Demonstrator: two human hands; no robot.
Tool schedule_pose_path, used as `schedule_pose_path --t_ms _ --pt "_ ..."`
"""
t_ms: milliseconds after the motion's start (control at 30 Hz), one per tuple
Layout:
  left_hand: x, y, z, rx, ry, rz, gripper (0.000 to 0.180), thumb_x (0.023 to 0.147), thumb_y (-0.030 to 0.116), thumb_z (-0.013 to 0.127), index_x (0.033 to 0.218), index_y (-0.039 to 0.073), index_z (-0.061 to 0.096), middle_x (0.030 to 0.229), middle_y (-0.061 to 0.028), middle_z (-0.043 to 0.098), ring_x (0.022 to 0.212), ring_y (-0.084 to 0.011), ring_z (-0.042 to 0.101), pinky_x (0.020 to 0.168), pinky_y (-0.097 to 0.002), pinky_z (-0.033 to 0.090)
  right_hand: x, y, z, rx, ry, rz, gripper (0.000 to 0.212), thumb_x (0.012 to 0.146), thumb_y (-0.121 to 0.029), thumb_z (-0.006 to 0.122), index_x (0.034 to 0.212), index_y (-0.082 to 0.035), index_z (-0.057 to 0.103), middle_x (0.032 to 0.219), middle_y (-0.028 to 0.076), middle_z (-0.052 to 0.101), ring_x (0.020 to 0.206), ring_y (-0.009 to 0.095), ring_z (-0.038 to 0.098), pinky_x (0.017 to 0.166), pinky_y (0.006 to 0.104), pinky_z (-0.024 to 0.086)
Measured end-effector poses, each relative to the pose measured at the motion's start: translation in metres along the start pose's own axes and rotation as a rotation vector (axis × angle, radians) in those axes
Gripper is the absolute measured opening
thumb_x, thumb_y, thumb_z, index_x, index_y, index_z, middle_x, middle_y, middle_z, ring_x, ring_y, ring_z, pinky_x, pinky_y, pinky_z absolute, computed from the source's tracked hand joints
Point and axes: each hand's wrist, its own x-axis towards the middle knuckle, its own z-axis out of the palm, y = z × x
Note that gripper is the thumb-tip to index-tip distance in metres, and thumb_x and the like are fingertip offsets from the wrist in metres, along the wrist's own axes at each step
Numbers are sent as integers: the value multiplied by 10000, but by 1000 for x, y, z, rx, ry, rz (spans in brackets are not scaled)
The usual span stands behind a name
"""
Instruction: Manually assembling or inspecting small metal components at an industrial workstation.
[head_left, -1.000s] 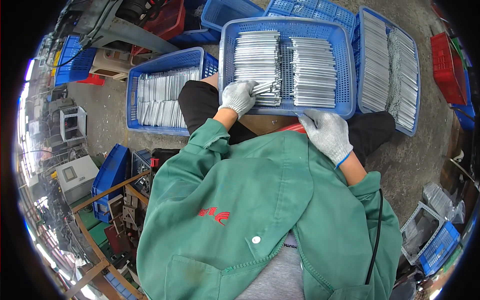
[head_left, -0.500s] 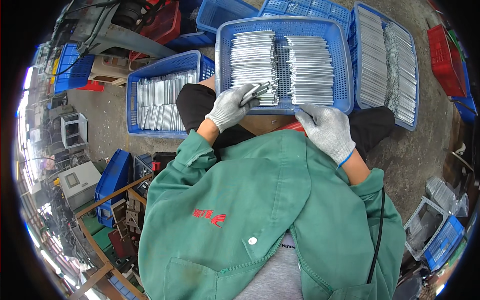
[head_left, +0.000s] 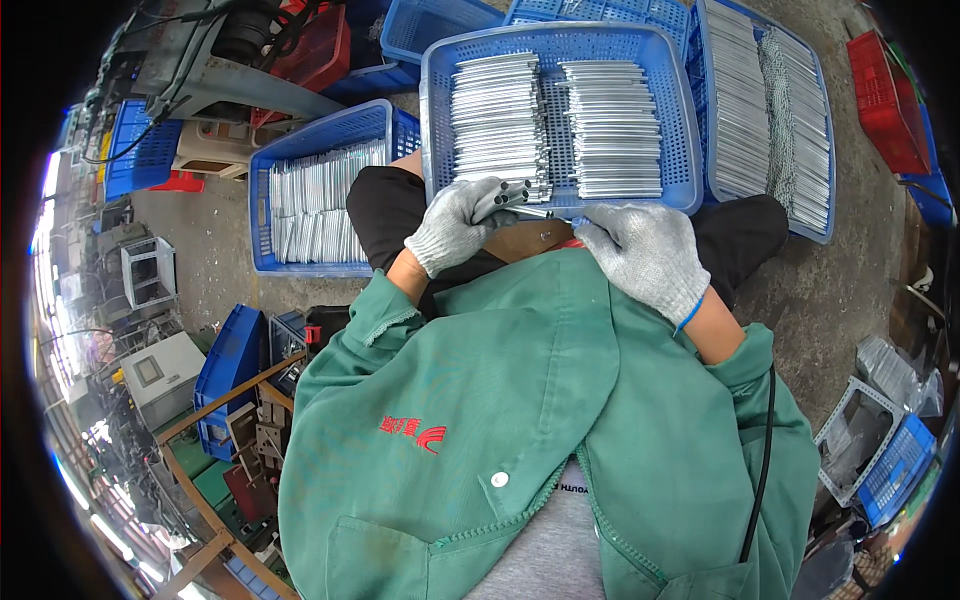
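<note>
In the head view, the landmark is the large blue basket point(head_left: 681, 140), in which two stacks of metal tubes point(head_left: 610, 130) are lying side by side. At the near edge of this basket, toward its left corner, the gloved left hand point(head_left: 452, 225) is gripping several loose tubes point(head_left: 508, 192), their open ends pointing right. The gloved right hand point(head_left: 648, 256) is near the basket's front edge, fingers bent; I cannot tell whether it grips something. Left of the basket is a smaller basket point(head_left: 404, 135) with tubes; right of it, a long basket point(head_left: 704, 95), also filled.
</note>
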Motion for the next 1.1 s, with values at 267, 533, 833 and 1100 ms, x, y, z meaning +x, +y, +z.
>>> schedule_pose_path --t_ms 267,533,833,1100 --pt "-5 7 1 76 39 97 326 813 27 803 1128 50 722 1008 -63 731 836 -268 644 827 -370 513 3 0 1 -107 -77 38 194 897 -264 710 924 -107 822 668 58 727 519 243 625 506 350 478" --pt "-6 17 5 204 178 236 307 772 43 799 1073 70 747 1002 -49 767 849 -271 675 832 -378 520 1 -6 -2 -117 -161 30 202 896 -265 705 910 -107 830 671 61 732 518 242 633 508 346 487" --pt "-7 22 3 253 208 329 337 734 62 783 1069 90 761 990 -35 794 826 -264 690 828 -365 521 2 -2 0 -41 -171 110 245 914 -294 661 850 -109 808 667 68 730 510 275 647 492 389 509" --pt "-9 22 4 236 196 317 331 743 56 774 1072 93 762 999 -33 792 824 -265 683 822 -362 519 3 -4 -5 -31 -157 66 218 896 -278 701 926 -109 835 658 66 731 507 245 625 518 353 491"
